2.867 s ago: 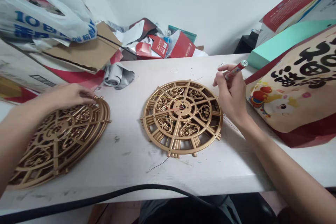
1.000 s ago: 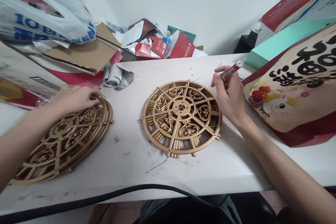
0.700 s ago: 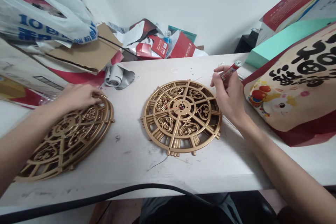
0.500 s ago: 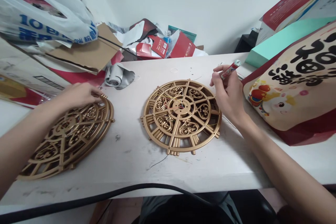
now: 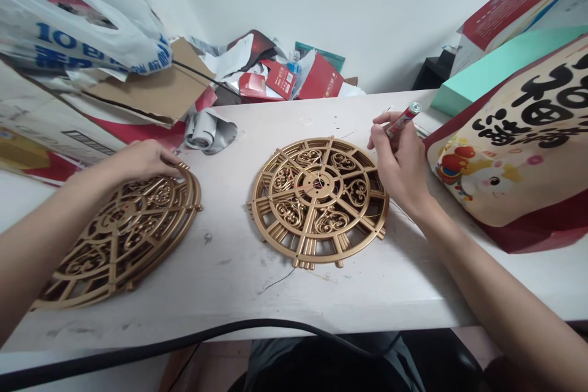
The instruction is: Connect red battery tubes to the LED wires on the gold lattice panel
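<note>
Two gold openwork discs with scroll patterns lie on the white table. My left hand [image 5: 149, 162] has its fingers curled over the far rim of the left gold disc [image 5: 111, 257], which looks stacked in layers; its fingertips are partly hidden. My right hand [image 5: 400, 162] is closed around a red tube with a silvery round end [image 5: 411, 111], tilted up and to the right; its lower end is hidden in the fingers. This hand is beside the right edge of the other gold disc [image 5: 316, 245]. Thin red and pale wires [image 5: 307, 186] cross that disc's middle.
A black cable [image 5: 220, 329] runs along the front table edge. Boxes and a white plastic bag [image 5: 105, 43] stand left, with a grey roll [image 5: 202, 130] near them. Red cartons [image 5: 321, 76] pile up at the back. A printed gift bag [image 5: 509, 165] stands close to my right arm.
</note>
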`<state>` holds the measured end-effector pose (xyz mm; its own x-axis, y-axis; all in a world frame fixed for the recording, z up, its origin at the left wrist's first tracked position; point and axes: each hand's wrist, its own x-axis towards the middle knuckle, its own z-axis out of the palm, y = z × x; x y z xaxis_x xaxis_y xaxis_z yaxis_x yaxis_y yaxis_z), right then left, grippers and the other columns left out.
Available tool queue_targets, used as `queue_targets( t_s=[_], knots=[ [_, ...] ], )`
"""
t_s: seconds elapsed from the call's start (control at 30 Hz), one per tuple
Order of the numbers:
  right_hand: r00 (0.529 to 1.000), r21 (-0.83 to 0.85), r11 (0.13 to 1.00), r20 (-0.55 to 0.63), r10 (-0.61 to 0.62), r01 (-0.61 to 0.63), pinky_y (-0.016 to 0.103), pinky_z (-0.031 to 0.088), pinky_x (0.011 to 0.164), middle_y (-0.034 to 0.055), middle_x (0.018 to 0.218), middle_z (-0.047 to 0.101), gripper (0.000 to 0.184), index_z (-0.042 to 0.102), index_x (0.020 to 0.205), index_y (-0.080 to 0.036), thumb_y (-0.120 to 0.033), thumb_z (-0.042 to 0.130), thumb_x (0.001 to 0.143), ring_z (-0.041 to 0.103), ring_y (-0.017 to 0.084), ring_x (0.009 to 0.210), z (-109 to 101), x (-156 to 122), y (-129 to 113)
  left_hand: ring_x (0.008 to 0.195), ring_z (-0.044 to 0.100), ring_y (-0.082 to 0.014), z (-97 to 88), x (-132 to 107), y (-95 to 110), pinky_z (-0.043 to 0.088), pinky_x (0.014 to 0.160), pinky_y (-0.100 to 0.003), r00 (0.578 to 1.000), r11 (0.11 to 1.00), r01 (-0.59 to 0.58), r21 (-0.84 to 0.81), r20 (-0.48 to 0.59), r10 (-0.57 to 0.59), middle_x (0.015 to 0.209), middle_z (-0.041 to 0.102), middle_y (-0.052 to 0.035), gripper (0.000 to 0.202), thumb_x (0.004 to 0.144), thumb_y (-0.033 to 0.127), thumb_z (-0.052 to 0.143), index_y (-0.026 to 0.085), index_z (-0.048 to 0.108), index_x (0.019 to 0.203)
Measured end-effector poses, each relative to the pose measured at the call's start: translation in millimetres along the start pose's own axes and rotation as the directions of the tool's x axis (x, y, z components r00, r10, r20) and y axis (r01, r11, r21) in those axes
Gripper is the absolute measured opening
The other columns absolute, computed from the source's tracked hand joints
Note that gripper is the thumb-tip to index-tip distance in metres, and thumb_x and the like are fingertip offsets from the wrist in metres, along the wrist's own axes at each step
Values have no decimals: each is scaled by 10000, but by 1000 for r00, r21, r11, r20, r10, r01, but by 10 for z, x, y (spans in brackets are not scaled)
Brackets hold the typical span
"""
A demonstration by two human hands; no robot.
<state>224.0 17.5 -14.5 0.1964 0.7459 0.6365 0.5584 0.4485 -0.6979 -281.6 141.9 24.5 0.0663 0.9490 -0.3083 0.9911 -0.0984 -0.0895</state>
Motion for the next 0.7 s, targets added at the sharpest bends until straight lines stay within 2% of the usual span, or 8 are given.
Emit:
queue_targets(
  t_s=[0.1, 0.3, 0.4, 0.5, 0.6, 0.67, 0.7],
  knots=[
    [1000, -3, 1000, 0, 1, -1, 338, 421, 619, -10, 784, 605, 189, 558, 1098, -246, -417, 500, 1041, 519, 150, 608, 0, -1, 13, 978, 685, -255, -10, 34, -9, 462, 845, -318, 999, 1000, 23, 19, 23, -24, 1089, 797, -40, 485, 685, 527, 672, 205, 809, 1021],
    [1000, -12, 1000, -3, -8, 8, 338, 415, 612, -10, 778, 602, 214, 566, 1110, -247, -435, 491, 1043, 526, 154, 606, 1, -3, 21, 962, 677, -244, 5, 72, -54, 465, 839, -323, 999, 999, 18, 44, 49, -20, 1025, 808, -18, 487, 709, 536, 672, 221, 802, 1057],
    [1000, -17, 1000, 3, -12, 13, 336, 406, 603, -12, 775, 600, 204, 567, 1108, -247, -426, 495, 1042, 499, 147, 582, -1, -4, 10, 966, 684, -266, 16, 86, -37, 480, 844, -339, 998, 998, 13, 59, 55, -16, 1075, 797, -57, 494, 706, 511, 661, 188, 796, 1055],
    [1000, -11, 1000, 7, -11, 11, 336, 414, 608, -10, 778, 600, 199, 560, 1104, -247, -423, 490, 1044, 516, 149, 600, -3, -3, 4, 1043, 680, -294, -3, 60, 32, 490, 922, -366, 999, 998, -14, 64, 41, 12, 1231, 743, -128, 651, 682, 468, 655, 114, 717, 1225],
    [1000, -1, 1000, 8, -10, 10, 337, 433, 626, -6, 784, 596, 198, 559, 1102, -250, -426, 487, 1046, 567, 164, 657, -3, -5, 5, 1162, 647, -300, -60, -98, 134, 475, 1010, -377, 998, 998, -52, 46, -27, 53, 1396, 636, -183, 845, 698, 503, 617, 58, 542, 1413],
    [1000, 0, 1000, 10, -9, 9, 339, 441, 635, -5, 784, 596, 194, 561, 1108, -252, -421, 487, 1047, 587, 171, 680, -3, -7, 10, 1161, 648, -297, -83, -318, 205, 491, 996, -368, 988, 997, -79, 5, -130, 79, 1400, 625, -184, 844, 718, 570, 591, 74, 531, 1398],
    [1000, -1, 1000, 11, -8, 8, 341, 444, 639, -5, 785, 599, 193, 561, 1113, -252, -417, 486, 1047, 591, 172, 683, -3, -7, 14, 1150, 654, -296, -75, -462, 237, 498, 987, -369, 984, 995, -100, -4, -151, 99, 1365, 651, -156, 819, 728, 621, 595, 120, 553, 1375]
  ],
)
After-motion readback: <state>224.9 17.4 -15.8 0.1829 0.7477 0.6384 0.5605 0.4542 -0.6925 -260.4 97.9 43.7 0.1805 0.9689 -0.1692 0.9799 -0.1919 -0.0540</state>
